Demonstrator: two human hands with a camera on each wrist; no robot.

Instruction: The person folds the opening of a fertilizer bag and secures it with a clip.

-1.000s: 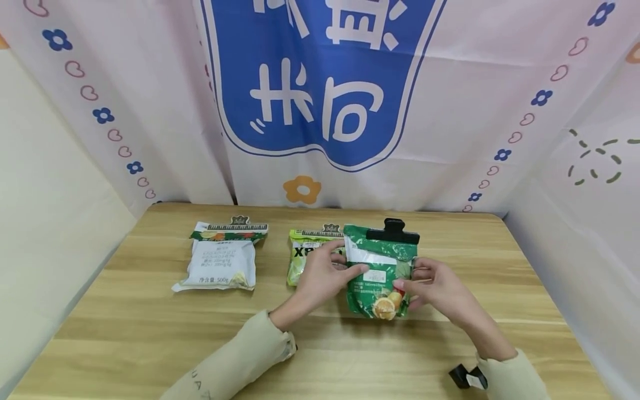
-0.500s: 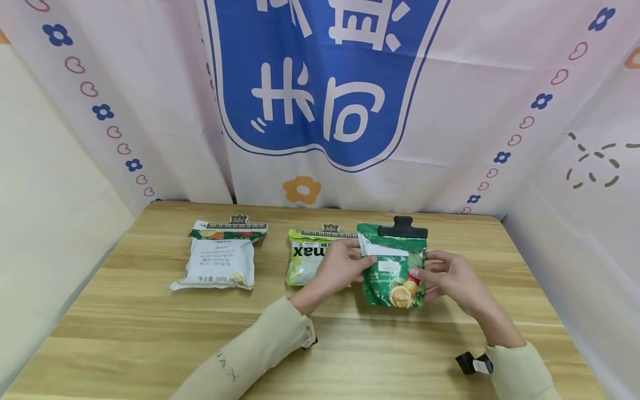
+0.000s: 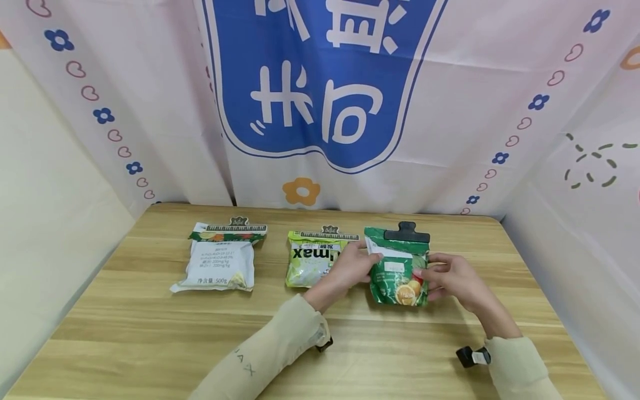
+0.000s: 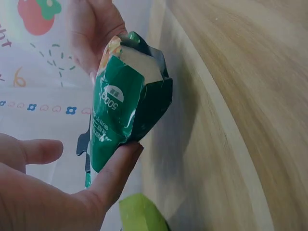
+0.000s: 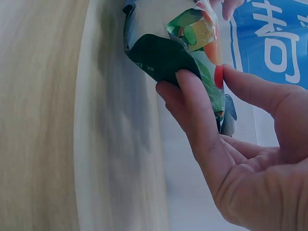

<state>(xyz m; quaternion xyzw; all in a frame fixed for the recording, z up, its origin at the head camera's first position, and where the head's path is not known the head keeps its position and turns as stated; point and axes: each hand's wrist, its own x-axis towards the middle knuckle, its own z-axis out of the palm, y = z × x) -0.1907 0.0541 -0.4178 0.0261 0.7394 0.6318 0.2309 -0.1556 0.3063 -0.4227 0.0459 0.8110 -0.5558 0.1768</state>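
Observation:
A green pouch [image 3: 398,272] printed with fruit and vegetables has a black clip [image 3: 407,232] across its top. It is raised over the table and tilted back, its base visible in both wrist views. My right hand [image 3: 455,279] pinches its right side, thumb on the front and fingers behind. My left hand [image 3: 352,264] is at the left edge; in the left wrist view a finger [image 4: 115,171] touches the pouch while the thumb stands apart from it. A lime-green packet [image 3: 306,266] with a keyboard-patterned clip [image 3: 330,233] lies partly behind my left hand.
On the left lies a white 500g bag [image 3: 220,264] with a similar keyboard-patterned clip [image 3: 239,224]. The wooden table [image 3: 150,333] ends at the printed curtain [image 3: 260,183] behind. Beside the right sleeve is a black device [image 3: 467,356].
Both hands moved right with the green pouch, and its lower end came slightly up and away. More of the lime-green packet shows now. The left thumb overlaps less of the pouch.

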